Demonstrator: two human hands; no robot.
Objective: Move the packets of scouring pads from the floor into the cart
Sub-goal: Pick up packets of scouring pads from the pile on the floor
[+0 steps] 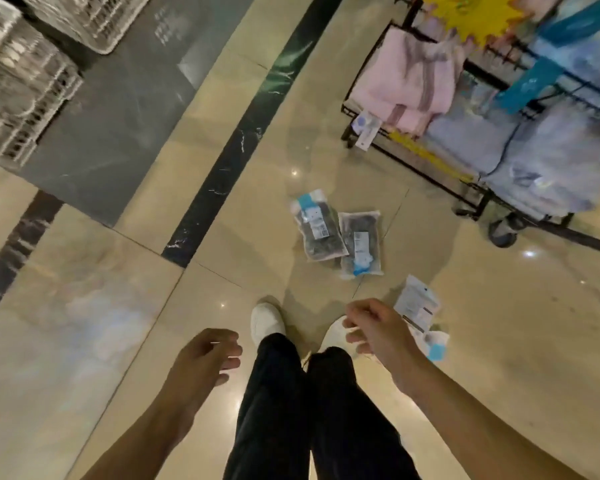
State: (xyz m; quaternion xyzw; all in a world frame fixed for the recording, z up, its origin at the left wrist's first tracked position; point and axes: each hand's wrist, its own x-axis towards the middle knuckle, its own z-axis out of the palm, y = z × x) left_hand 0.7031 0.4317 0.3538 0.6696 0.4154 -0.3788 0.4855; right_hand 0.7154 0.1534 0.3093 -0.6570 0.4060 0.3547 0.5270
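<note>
Two clear packets of dark scouring pads lie side by side on the shiny tile floor ahead of my feet, the left packet (317, 230) overlapping the right packet (360, 243). A third, white-backed packet (417, 306) lies beside my right hand, partly hidden by it, with a blue-and-white piece (436, 347) just below. The black wire cart (471, 202), full of pink and blue wrapped goods, stands at the upper right. My left hand (205, 358) hangs with loosely curled fingers and holds nothing. My right hand (374, 329) is also loosely curled and holds nothing, above the floor.
My two white shoes (267, 318) and dark trousers are at the bottom centre. A dark marble strip (236, 154) runs diagonally across the floor. White wire baskets (21, 81) stand at the upper left on a grey floor section. A cart wheel (503, 232) sits right of the packets.
</note>
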